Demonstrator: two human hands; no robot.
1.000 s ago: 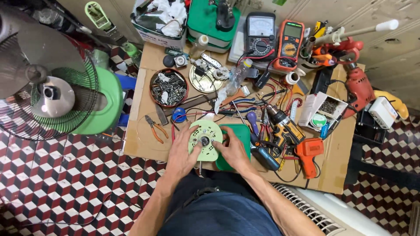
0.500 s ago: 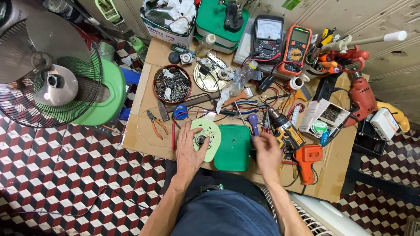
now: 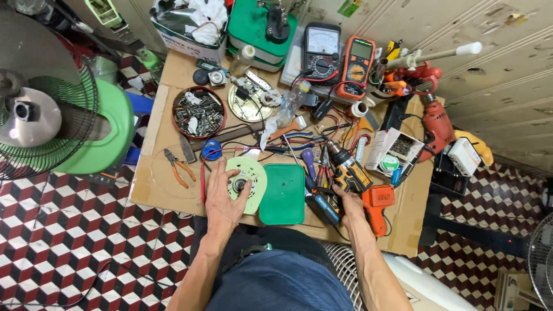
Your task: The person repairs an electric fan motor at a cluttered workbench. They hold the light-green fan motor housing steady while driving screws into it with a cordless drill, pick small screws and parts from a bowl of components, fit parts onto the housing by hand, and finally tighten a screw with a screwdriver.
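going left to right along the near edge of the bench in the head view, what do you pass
orange-handled pliers → left hand on the pale green round motor part → green tray → right hand → orange tool

The left hand (image 3: 222, 198) rests on a pale green round motor plate (image 3: 247, 175) with a grey metal hub, near the front edge of the tan cardboard-covered desk (image 3: 167, 121). Just beside it lies a darker green rectangular tray (image 3: 283, 193). The right hand (image 3: 348, 203) touches a blue-handled tool (image 3: 325, 207), next to an orange glue gun (image 3: 377, 204) and a black-and-yellow drill (image 3: 348, 170). Pliers (image 3: 175, 168) with orange handles lie toward the left edge. A dark red bowl (image 3: 199, 112) holds silvery screws. At the back edge stand a black meter (image 3: 321, 49) and an orange meter (image 3: 357, 60). A red drill (image 3: 435, 124) lies at the right edge. The floor (image 3: 69, 230) shows red, black and white cube-pattern tiles.
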